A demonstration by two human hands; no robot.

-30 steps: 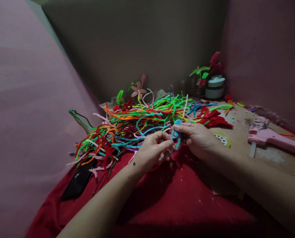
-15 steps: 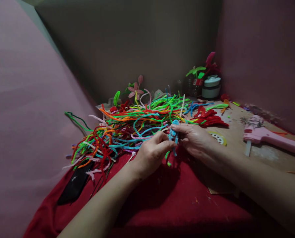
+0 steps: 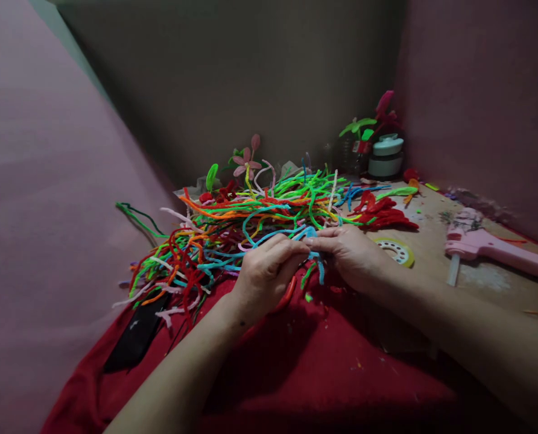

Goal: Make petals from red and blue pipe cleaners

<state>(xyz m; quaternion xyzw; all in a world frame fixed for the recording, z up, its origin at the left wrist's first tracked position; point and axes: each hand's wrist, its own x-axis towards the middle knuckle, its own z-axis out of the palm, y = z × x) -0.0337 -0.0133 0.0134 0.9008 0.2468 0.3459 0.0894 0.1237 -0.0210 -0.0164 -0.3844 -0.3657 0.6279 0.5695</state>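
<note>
A light-blue pipe cleaner [image 3: 319,271], bent into a small bundle, is pinched between my two hands above the red cloth. My left hand [image 3: 271,268] closes its thumb and fingers on the bundle's left side. From the right, my right hand [image 3: 353,256] pinches it near the top, the two sets of fingertips almost touching. One blue end hangs below the fingers. The fingers cover much of the bundle, so its exact shape is hidden. Just beneath it lies a green pipe cleaner piece [image 3: 307,280]. A red curved strand [image 3: 287,295] shows under my left hand.
A big tangle of multicoloured pipe cleaners [image 3: 233,217] spreads behind my hands. On the right lie a pink glue gun [image 3: 490,244] and a yellow tape roll [image 3: 407,256]. A black phone [image 3: 137,337] rests at left. A lidded jar [image 3: 385,160] and pipe-cleaner flowers [image 3: 246,164] stand at the back.
The blue bundle has been tilted and lowered slightly between my fingers, and my left hand has shifted a little left. A red strand now shows under my left hand.
</note>
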